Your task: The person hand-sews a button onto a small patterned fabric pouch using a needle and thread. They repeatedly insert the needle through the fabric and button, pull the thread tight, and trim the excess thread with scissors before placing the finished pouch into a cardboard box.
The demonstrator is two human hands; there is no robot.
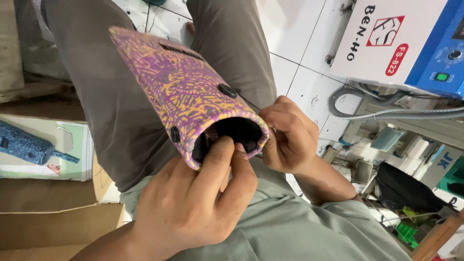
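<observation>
While resting across the lap, lying tilted: purple and orange patterned fabric pouch [186,92] with black lining, open mouth facing the hands. Pinching the near rim at the opening, fingers [220,150] curled closed: left hand [193,203]. Gripping the right edge of the mouth, fingers bunched tight: right hand [290,135]. Lying nearby on cardboard: blue patterned pouch [29,144].

You're gripping a woven cloth pouch [186,92], matt purple-and-orange print | it's showing a dull black fabric lining and matt black snap studs [227,90] | you're resting it on smooth grey cloth trousers [111,106] | glossy white tiles [299,29] are shining | rough brown cardboard [53,227] is lying beside.
</observation>
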